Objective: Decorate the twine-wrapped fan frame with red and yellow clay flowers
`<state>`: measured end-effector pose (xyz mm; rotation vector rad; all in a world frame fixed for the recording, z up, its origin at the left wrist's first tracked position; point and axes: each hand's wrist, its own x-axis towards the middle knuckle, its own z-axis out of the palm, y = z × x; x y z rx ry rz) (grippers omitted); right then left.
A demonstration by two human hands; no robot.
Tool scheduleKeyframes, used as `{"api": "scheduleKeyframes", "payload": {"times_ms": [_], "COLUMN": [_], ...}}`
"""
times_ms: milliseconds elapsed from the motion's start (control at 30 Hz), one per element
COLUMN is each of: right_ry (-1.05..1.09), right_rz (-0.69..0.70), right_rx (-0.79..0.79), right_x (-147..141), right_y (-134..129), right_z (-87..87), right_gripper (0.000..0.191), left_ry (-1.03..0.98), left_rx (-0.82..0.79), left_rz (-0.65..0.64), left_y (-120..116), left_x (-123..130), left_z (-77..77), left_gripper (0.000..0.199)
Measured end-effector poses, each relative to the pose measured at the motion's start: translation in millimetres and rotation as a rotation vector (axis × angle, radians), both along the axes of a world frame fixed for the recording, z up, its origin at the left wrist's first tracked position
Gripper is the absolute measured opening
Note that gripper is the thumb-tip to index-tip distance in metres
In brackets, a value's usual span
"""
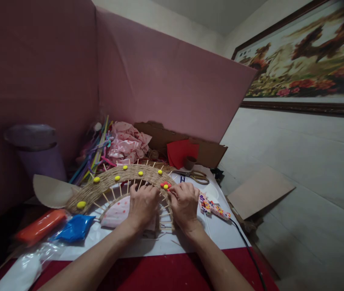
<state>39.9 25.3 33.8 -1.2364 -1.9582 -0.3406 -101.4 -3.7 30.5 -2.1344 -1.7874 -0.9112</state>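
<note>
A twine-woven arch [109, 182] with thin wooden sticks along its edges stands on the white-covered table. Yellow clay dots [81, 205] sit spaced along its band. Toward the right end, small red clay pieces [163, 185] surround one yellow dot. My right hand [186, 204] is closed beside this dot, thumb and index finger pressed together against the band; what is between them is hidden. Inside the curve, my left hand [144, 204] has its fingers curled near the inner sticks, their tips partly hidden. Below the arch lies pink dotted fabric [115, 213].
Orange [43, 226] and blue clay packs [76, 228] lie at left, near a purple bin [40, 153]. Behind are crumpled pink fabric [127, 141], red sheets [181, 152] and scissors [199, 176]. A flower-patterned glue gun [216, 208] with a black cord rests at right.
</note>
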Motion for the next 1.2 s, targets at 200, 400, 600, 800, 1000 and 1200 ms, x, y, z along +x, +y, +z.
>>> {"api": "scheduleKeyframes", "payload": {"times_ms": [200,400,600,800,1000,1200], "right_ry": [0.021,0.004,-0.003,-0.006,-0.015,-0.056], "right_rz": [0.005,-0.026,-0.032,-0.037,-0.036,0.008], "right_rx": [-0.001,-0.045,-0.058,-0.067,-0.084,-0.047], "right_x": [0.4,-0.6,-1.5,-2.8,-3.3,6.0], "right_y": [1.0,1.1,2.6,4.3,4.7,-2.8], "right_z": [-0.7,-0.3,-0.2,0.3,2.7,5.0], "right_gripper": [0.005,0.003,0.003,0.004,0.004,0.012], "left_ry": [0.051,0.046,0.045,0.059,0.060,0.050], "left_rx": [-0.015,-0.041,-0.045,-0.036,-0.036,-0.030], "left_rz": [0.022,0.030,0.033,0.032,0.034,0.045], "left_y": [0.6,1.1,0.9,1.8,0.7,1.7], "left_x": [1.3,1.6,1.8,1.7,1.7,2.3], "left_z": [-3.4,-3.4,-3.9,-4.5,-4.2,-5.4], "left_gripper": [0.014,0.018,0.016,0.018,0.018,0.017]}}
